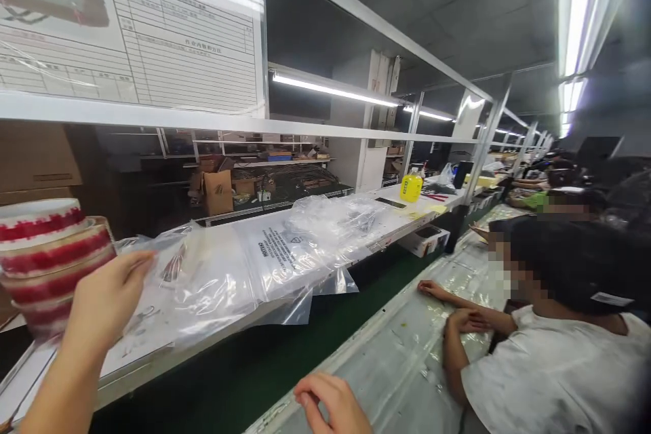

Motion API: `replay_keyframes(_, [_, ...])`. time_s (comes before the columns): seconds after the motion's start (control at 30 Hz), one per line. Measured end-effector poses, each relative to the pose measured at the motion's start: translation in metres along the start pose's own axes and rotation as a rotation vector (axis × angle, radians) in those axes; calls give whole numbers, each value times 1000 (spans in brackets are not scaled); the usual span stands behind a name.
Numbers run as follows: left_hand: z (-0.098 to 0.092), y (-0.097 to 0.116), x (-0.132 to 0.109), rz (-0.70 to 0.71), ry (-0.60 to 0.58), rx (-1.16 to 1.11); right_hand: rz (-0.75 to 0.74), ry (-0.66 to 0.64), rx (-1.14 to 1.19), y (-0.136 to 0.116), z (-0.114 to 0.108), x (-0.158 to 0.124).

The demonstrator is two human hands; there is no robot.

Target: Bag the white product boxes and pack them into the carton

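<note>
At the lower left of the frame the person's left hand [109,298] reaches up to a stack of tape rolls [48,264], white with red bands, that stands at the left edge of the picture on the raised shelf [386,217]. The fingers are spread and lie against the right side of the stack, at the spot where a clear plastic bag [213,278] begins; whether they have closed on a roll or on the bag's edge cannot be told. The bag lies flat along the shelf toward the middle of the frame, with printed text on it and more crumpled bags [340,213] beyond.

At the bottom centre the right hand [330,403] is loosely curled and holds nothing, hovering over the near edge of the worktable [386,359], which is covered in shiny film. A dark green belt [285,352] runs between the shelf and the table.

At the right a co-worker in a white shirt [554,373] leans over the table with both hands resting on it. A yellow bottle [411,187] stands farther along the shelf, right of centre. A printed sheet [152,34] hangs at the upper left.
</note>
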State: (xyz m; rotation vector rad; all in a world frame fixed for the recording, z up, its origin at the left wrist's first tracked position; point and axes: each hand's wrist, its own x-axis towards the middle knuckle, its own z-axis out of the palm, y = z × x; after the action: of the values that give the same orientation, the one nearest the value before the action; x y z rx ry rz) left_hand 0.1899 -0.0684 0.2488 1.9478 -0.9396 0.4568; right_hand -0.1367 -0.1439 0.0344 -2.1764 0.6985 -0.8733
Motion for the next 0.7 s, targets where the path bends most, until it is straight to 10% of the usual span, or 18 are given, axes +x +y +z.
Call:
replay_keyframes(0.33, [-3, 15, -17, 166, 80, -149, -250, 232, 59, -118, 13, 61])
replay_keyframes(0.53, [3, 14, -88, 414, -305, -504, -176, 176, 391, -144, 63, 130])
replay_keyframes(0.7, [14, -20, -122, -41, 216, -713, -28, 544, 517, -132, 54, 126])
